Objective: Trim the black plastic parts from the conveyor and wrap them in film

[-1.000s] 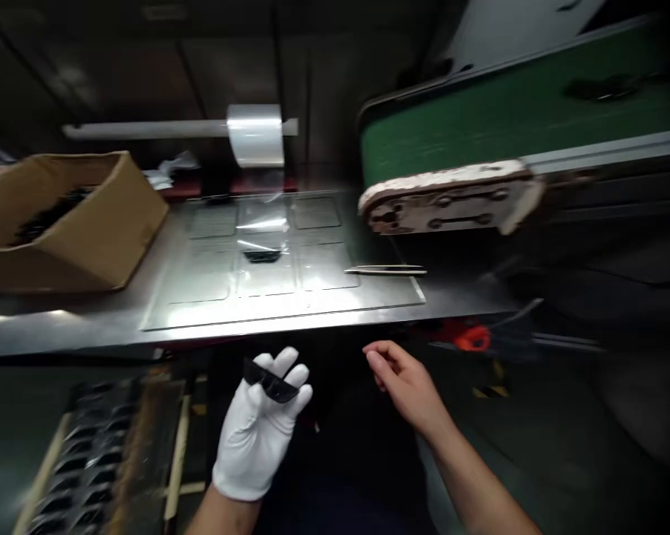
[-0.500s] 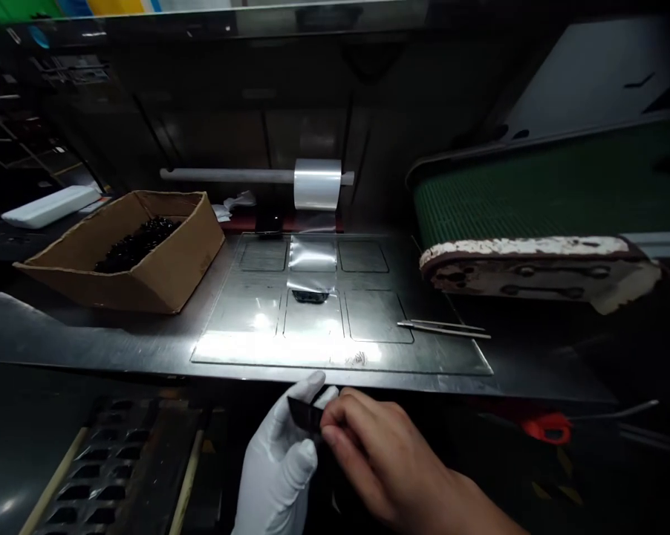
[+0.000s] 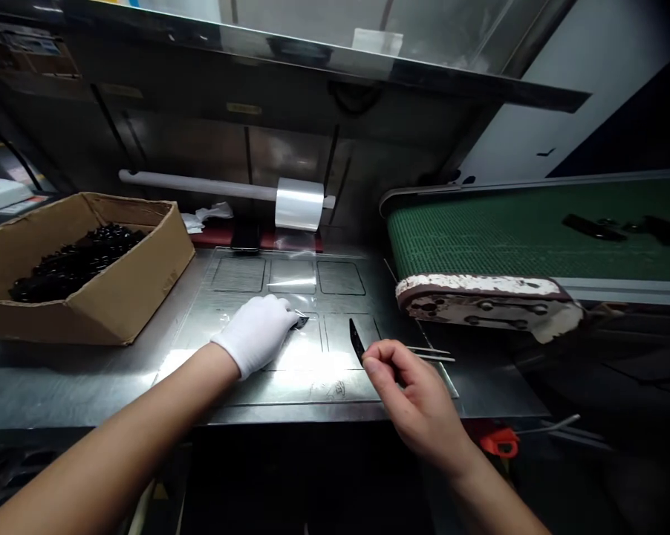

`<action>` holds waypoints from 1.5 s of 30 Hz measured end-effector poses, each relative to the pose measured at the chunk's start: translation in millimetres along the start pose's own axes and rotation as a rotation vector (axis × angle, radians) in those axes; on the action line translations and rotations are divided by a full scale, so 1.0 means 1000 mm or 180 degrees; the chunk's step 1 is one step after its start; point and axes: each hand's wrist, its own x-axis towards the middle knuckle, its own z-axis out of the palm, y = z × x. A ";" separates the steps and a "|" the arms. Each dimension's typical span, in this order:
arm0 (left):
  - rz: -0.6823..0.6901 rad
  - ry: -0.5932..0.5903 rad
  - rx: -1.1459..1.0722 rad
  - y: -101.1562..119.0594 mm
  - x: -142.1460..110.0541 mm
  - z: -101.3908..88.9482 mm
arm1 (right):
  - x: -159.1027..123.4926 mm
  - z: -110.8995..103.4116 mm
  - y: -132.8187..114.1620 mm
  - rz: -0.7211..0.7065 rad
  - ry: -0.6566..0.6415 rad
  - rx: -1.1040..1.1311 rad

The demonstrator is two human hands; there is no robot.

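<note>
The right hand [image 3: 416, 394], bare, is closed in a pinch, thumb against curled fingers, on the lower end of a slim, glossy black strip-like piece [image 3: 356, 338], which stands nearly upright above a clear flat sheet with dark rounded outlines [image 3: 212, 371] on the grey metal table [image 3: 106, 379]. The left hand [image 3: 260, 331], in a white cloth glove, is mostly closed, its fingertips at a small dark piece [image 3: 300, 322] near the end of the clear shiny film [image 3: 293, 276]; whether it grips either cannot be told. Thin pale tweezers [image 3: 435, 357] lie just beside the right hand. The slim piece looks light and stiff, probably hard plastic, smooth enough to slip and easily scratched or smudged on its face; its narrow ends or edges seem the best hold. The film looks thin, limp and clingy, likely to crease, and is better taken by an edge.
</note>
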 end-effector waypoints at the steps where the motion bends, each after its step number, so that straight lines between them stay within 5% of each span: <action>1: 0.0036 -0.0055 0.0052 0.000 0.001 0.000 | -0.006 -0.001 0.006 0.0056 0.0016 0.0022; 8: 0.0025 -0.0188 0.0317 -0.018 0.021 -0.009 | -0.044 -0.012 0.034 0.0325 0.0026 0.0247; 14: -0.0213 0.0429 0.0652 -0.023 0.037 -0.025 | -0.075 -0.027 0.045 0.0498 0.0063 0.0348; 22: 0.0040 -0.0105 0.1071 0.006 0.034 0.004 | -0.103 -0.030 0.058 0.0611 0.0155 0.0524; 28: -0.0161 -0.0103 0.1245 0.009 0.034 0.015 | -0.119 -0.034 0.054 0.0709 0.0235 0.0528; 39: 0.0093 0.0138 0.0898 0.054 -0.049 0.014 | -0.113 -0.030 0.056 0.0499 0.0024 0.0208; 45: -0.0062 0.0359 0.0428 0.074 -0.091 0.039 | -0.063 -0.026 0.031 -0.0105 -0.0253 -0.0327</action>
